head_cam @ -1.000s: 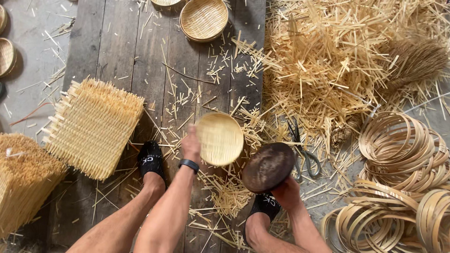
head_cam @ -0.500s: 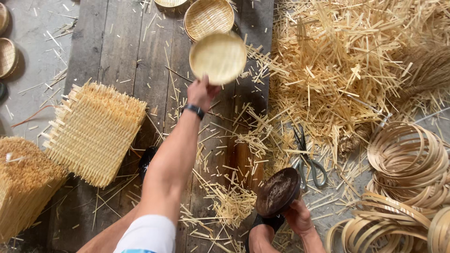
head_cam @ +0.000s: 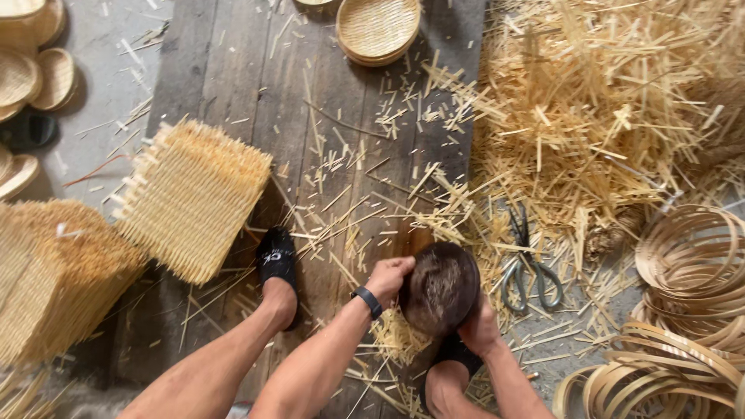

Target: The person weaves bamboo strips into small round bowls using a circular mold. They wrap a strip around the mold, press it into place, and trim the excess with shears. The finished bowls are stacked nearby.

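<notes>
Left hand [head_cam: 390, 277] back from the 12 o'clock woven basket stack [head_cam: 378, 29], empty; now both hands, right hand [head_cam: 479, 330] too, clasp dark round wooden mould [head_cam: 440, 288].

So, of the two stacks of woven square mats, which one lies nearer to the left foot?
The tilted stack of mats on the dark boards; the other stack sits farther left, on the grey floor.

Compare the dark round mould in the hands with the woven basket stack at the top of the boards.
The dark round mould is brown and solid-looking; the basket stack is pale, with a visible weave. The mould is gripped by the left hand and right hand; the baskets lie untouched on the boards. The mould is a single piece; the baskets sit nested, open side up. Both are round.
</notes>
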{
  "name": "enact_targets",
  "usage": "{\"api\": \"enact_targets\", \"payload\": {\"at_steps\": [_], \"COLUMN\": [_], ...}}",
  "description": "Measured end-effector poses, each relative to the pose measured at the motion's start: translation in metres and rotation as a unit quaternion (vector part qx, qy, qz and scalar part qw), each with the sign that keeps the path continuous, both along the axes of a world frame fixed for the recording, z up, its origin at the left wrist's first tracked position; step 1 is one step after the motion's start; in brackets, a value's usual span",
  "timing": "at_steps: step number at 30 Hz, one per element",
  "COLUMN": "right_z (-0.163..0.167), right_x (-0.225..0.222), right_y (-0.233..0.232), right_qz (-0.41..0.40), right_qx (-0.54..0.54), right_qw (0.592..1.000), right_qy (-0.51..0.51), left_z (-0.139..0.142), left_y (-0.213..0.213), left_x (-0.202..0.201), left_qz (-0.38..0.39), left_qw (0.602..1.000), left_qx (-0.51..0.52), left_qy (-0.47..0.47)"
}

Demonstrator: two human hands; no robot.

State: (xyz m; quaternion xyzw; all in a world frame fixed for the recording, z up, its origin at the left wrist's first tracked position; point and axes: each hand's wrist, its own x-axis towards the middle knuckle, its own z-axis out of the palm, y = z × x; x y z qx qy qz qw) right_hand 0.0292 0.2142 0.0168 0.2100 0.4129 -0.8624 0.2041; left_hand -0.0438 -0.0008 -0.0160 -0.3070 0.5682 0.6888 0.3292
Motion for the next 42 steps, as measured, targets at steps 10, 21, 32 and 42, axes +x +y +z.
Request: {"api": "enact_targets", "payload": {"at_steps": [10,21,32,42], "right_z": [-0.032,-0.069,-0.015,-0.015], "right_x": [-0.022,0.007,-0.047,-0.068], "right_y": [-0.045,-0.016,-0.024,-0.036], "right_qz": [0.139,0.080,0.019,0.083], "right_qx": [0.256,0.239,0.142,0.262], "right_qw": [0.953,0.966,0.990,0.962], "right_qy": [-0.082,-0.061,-0.003,-0.007], "left_z": [0.043,0.104,0.061,0.044], "left_y": [-0.207,-0.324,-0.069,-0.107], "left_x": [-0.057,-0.050,0.053,-0.016], "left_qz": [-0.104,0.031,-0.400,0.046], "left_qw": [0.727,0.808,0.577,0.958], "left_qx": [-0.585,-0.555,-0.355,-0.283], "left_qy": [0.345,0.196,0.617,0.025]}}
